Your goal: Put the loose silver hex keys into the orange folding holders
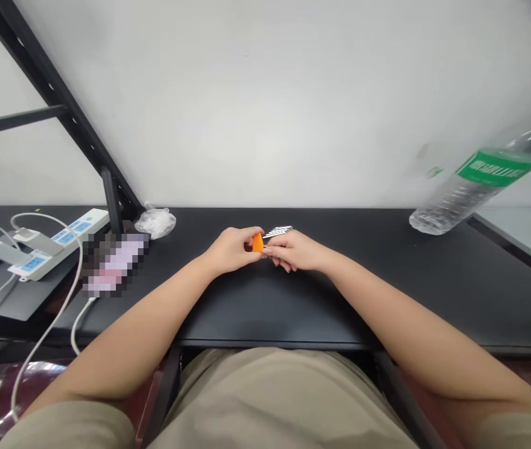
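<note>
Over the middle of the black table, my left hand (237,249) pinches a small orange plastic holder (258,242) between thumb and fingers. My right hand (296,251) is closed right beside it, thumb and forefinger meeting at the holder's right edge. Several thin silver rods, which look like hex keys (278,232), stick up in a slanted row behind the right fingers. Their lower parts are hidden by that hand, so how they join the holder cannot be seen. Both forearms reach in from the table's front edge.
On the left lie a phone (118,265) with a white cable, a crumpled clear plastic bag (155,222) and a white power strip (59,243) with plugged-in chargers. A large plastic bottle (462,193) stands at the right. A black metal frame (78,121) rises on the left before the pale wall.
</note>
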The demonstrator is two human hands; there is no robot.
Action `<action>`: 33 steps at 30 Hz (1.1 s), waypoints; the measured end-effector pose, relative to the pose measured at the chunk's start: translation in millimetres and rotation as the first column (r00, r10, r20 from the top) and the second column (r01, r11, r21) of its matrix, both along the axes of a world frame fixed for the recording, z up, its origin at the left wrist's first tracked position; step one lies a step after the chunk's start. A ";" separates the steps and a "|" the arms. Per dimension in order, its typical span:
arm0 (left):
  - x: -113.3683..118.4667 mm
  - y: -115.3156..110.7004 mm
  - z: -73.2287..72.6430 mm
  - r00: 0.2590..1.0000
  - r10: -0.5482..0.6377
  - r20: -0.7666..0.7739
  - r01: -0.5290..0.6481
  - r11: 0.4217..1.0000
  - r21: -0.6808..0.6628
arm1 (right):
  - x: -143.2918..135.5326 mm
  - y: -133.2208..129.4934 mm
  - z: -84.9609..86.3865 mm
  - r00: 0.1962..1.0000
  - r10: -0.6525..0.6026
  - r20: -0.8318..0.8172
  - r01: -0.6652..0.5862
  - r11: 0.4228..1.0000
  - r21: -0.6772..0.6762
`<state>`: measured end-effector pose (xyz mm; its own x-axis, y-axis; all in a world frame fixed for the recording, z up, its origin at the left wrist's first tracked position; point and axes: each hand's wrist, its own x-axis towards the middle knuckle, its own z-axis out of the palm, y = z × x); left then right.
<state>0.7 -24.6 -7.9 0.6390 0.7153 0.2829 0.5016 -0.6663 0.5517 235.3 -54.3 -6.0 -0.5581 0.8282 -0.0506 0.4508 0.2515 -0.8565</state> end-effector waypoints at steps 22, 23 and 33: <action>-6.5 9.0 -3.4 0.999 0.046 0.001 -0.046 0.998 0.050 | 40.1 19.4 3.0 0.811 -0.104 0.575 -0.136 0.924 0.358; -6.4 9.4 -4.0 0.999 0.045 -0.004 -0.045 0.998 0.048 | 38.9 19.9 0.0 0.805 -0.107 0.584 -0.143 0.920 0.365; -7.4 9.9 -4.8 0.998 0.063 -0.007 -0.063 0.997 0.049 | 25.2 9.9 -3.7 0.887 -0.154 0.435 -0.071 0.886 0.458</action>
